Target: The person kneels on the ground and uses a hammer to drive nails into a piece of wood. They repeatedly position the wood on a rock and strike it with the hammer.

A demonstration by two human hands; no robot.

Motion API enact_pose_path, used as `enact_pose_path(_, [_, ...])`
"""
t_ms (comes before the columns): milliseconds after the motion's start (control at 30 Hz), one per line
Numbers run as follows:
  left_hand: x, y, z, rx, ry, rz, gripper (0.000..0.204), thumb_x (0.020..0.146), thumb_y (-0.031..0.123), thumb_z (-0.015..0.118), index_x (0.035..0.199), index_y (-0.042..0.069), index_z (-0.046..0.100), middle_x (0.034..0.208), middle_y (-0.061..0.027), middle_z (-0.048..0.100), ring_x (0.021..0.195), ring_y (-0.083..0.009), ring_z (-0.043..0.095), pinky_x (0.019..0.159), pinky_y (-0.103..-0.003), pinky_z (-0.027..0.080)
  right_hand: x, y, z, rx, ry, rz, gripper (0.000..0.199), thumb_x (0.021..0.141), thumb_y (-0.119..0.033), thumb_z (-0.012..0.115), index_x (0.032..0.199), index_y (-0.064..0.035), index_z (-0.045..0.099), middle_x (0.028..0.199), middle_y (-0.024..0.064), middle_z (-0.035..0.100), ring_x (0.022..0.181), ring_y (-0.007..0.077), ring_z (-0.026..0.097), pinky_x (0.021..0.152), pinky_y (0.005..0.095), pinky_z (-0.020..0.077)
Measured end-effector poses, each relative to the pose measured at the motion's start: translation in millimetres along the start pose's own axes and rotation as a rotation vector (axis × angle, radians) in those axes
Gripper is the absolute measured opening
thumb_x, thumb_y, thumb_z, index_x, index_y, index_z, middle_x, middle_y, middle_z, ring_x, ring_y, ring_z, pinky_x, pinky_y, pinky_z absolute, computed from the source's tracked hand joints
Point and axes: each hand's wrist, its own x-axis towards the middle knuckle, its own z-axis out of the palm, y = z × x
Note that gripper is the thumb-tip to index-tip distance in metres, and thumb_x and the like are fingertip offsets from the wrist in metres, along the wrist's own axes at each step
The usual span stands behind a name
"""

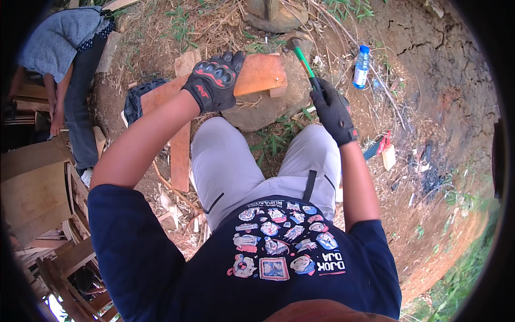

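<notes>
My left hand (216,80), in a black glove with red marks and padded knuckles, is closed over a reddish-brown wooden board (261,75). Its curled fingertips are partly hidden. My gloved right hand (333,112) grips a hammer (301,59) by the dark end of its green handle. The metal head is raised, pointing away from me, to the right of the board's end. A small pale spot, too small to make out, shows near that end. Under it is a wood block (277,92), over a flat stone (252,117). Another long board (180,158) joins or overlaps at the left, running toward me.
A plastic bottle (361,68) with a blue cap is on the dirt at right. Nearer lie a red-handled tool (384,144) and a wood offcut (389,157). At left, another person (67,43) bends beside stacked wooden furniture (37,188). Dark cloth (140,99) lies beyond my left forearm.
</notes>
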Motion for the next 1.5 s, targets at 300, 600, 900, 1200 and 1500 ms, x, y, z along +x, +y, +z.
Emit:
enact_pose_path(300, [0.5, 13.4, -14.8, 0.063, -0.070, 0.063, 0.107, 0.077, 0.023, 0.082, 0.170, -0.001, 0.035, 0.155, -0.0279, 0.056, 0.134, -0.0413, 0.065, 0.110, -0.050, 0.056, -145.7, -44.8, -43.5, -0.049, 0.203, -0.161, 0.047, 0.112, -0.015, 0.061, 0.158, -0.0074, 0.060, 0.137, 0.0207, 0.077, 0.113, 0.0368, 0.078, 0.095, 0.0473, 0.0598])
enact_pose_path(600, [1.2, 18.8, -16.8, 0.128, -0.006, 0.087, 0.104, 0.076, 0.022, 0.080, 0.168, -0.002, 0.037, 0.149, -0.0275, 0.060, 0.127, -0.0406, 0.070, 0.105, -0.049, 0.058, -156.9, -20.1, -6.2, -0.251, 0.346, -0.311, 0.048, 0.110, -0.014, 0.064, 0.158, -0.0079, 0.060, 0.123, 0.0216, 0.080, 0.098, 0.0360, 0.081, 0.079, 0.0460, 0.0627])
enact_pose_path(900, [1.9, 9.4, -25.7, 0.104, -0.030, 0.100, 0.105, 0.076, 0.023, 0.081, 0.168, -0.002, 0.036, 0.149, -0.0270, 0.060, 0.129, -0.0415, 0.069, 0.106, -0.050, 0.058, -160.5, -8.0, -12.8, -0.109, 0.226, -0.085, 0.049, 0.109, -0.021, 0.067, 0.157, -0.0110, 0.060, 0.120, 0.0212, 0.080, 0.091, 0.0358, 0.079, 0.076, 0.0478, 0.0611])
enact_pose_path(1200, [5.7, -2.6, -13.6, 0.090, 0.002, 0.102, 0.104, 0.078, 0.028, 0.082, 0.167, -0.003, 0.037, 0.149, -0.0244, 0.061, 0.134, -0.0394, 0.066, 0.109, -0.049, 0.057, -60.4, -0.4, 36.4, -0.017, 0.116, 0.215, 0.062, 0.102, -0.044, 0.073, 0.152, -0.0084, 0.062, 0.124, 0.0231, 0.077, 0.106, 0.0406, 0.076, 0.097, 0.0514, 0.0573])
enact_pose_path(1500, [9.9, -1.7, -31.2, 0.057, -0.148, 0.096, 0.105, 0.078, 0.024, 0.078, 0.170, -0.002, 0.034, 0.158, -0.0294, 0.055, 0.137, -0.0428, 0.066, 0.111, -0.050, 0.056, -97.7, -22.1, 1.9, -0.063, 0.230, -0.212, 0.056, 0.110, -0.021, 0.061, 0.165, -0.0117, 0.053, 0.139, 0.0245, 0.074, 0.119, 0.0424, 0.075, 0.098, 0.0523, 0.0591])
